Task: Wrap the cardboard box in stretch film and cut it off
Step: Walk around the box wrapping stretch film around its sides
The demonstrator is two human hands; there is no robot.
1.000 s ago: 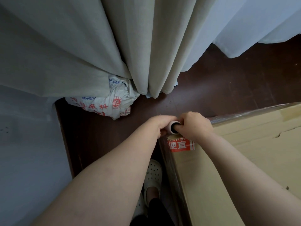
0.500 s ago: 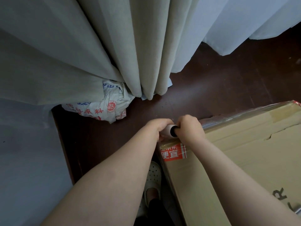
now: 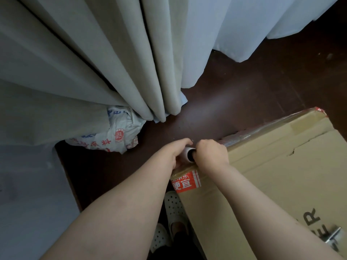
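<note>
- Where the curtain (image 3: 78,59) fills the upper left of the frame, falls to the dark floor (image 3: 234,94).
- Lower right: cardboard box (image 3: 272,177), stretch film (image 3: 236,138) along its top edge.
- Centre: roll (image 3: 187,157) at the box corner, gripped by left hand (image 3: 173,153) and right hand (image 3: 210,156), fingers curled around its ends.

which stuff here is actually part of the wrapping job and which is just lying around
Part of the job:
- cardboard box
- stretch film roll, held at the box corner
- left hand and right hand, both gripping the roll
- film already on the box's far edge

Just lying about:
- printed bag under the curtains
- curtains
- metal object on the box
</note>
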